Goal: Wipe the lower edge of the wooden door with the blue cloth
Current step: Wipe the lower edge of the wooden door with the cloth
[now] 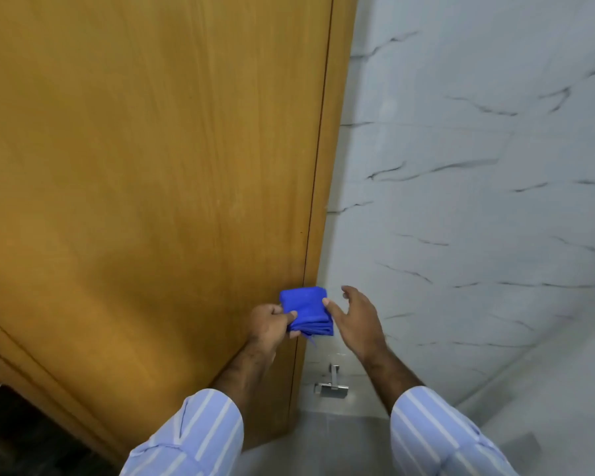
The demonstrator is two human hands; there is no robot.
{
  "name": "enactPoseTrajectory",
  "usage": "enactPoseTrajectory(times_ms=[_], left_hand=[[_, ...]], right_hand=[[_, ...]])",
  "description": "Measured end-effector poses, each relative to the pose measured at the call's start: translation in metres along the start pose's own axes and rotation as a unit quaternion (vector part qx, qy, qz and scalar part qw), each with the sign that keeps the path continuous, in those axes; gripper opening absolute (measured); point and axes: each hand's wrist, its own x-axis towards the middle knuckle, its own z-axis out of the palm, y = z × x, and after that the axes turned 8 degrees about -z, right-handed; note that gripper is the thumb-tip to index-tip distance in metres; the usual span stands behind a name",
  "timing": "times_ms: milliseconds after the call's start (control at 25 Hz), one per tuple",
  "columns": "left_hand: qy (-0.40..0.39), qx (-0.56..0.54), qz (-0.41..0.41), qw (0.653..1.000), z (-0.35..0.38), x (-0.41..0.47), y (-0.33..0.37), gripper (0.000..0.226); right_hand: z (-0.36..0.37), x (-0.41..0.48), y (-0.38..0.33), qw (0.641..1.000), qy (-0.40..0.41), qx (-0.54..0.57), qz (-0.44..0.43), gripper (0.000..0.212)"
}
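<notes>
White marble-look wall tiles (pixel 478 201) with dark veins meet a grey floor (pixel 340 438), a metal door stopper (pixel 332 386) at the base

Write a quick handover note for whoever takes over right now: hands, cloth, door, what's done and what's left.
Left hand: gripping the folded blue cloth by its left side.
Right hand: open, a fingertip touching the cloth's right edge, not gripping.
The cloth is in front of the wooden door, near its right edge beside the marble wall.
Done: cloth in hand.
Left: bring it down and wipe the door's lower edge.
</notes>
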Motion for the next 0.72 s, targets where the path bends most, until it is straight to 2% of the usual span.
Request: enactPoseTrajectory(times_ms=[40,120,200,320,400,440,520,560,640,720], left_hand=[[0.020,0.004,-0.010,1.000,0.000,0.003,-0.005,0.036],[0.064,0.026,-0.026,0.997,0.002,0.007,-0.011,0.040],[0.098,0.071,-0.030,0.992,0.004,0.010,-0.012,0.042],[0.135,0.142,-0.012,0.981,0.005,0.006,-0.007,0.037],[0.158,0.217,0.013,0.963,0.003,-0.003,-0.001,0.017],[0.176,0.228,0.039,0.957,0.000,-0.008,0.002,0.014],[0.231,0.221,0.139,0.937,-0.013,-0.019,0.015,0.022],[0.268,0.215,0.209,0.916,-0.022,-0.026,0.026,0.024],[0.334,0.220,0.359,0.843,-0.042,-0.039,0.054,0.026],[0.367,0.245,0.453,0.774,-0.060,-0.049,0.083,0.035]], right_hand=[[0.002,-0.002,0.000,0.993,-0.008,-0.064,-0.100,0.060],[0.014,-0.003,0.002,0.946,-0.088,-0.145,-0.276,0.069],[0.033,-0.005,0.004,0.900,-0.173,-0.204,-0.343,0.081],[0.061,-0.010,0.010,0.886,-0.242,-0.246,-0.310,0.096],[0.070,-0.013,0.015,0.884,-0.249,-0.267,-0.291,0.100],[0.071,-0.013,0.015,0.884,-0.246,-0.276,-0.286,0.100],[0.072,-0.012,0.014,0.883,-0.240,-0.288,-0.283,0.100],[0.073,-0.012,0.013,0.882,-0.234,-0.294,-0.286,0.100],[0.074,-0.011,0.010,0.874,-0.228,-0.312,-0.293,0.100],[0.077,-0.008,0.010,0.843,-0.239,-0.354,-0.327,0.100]])
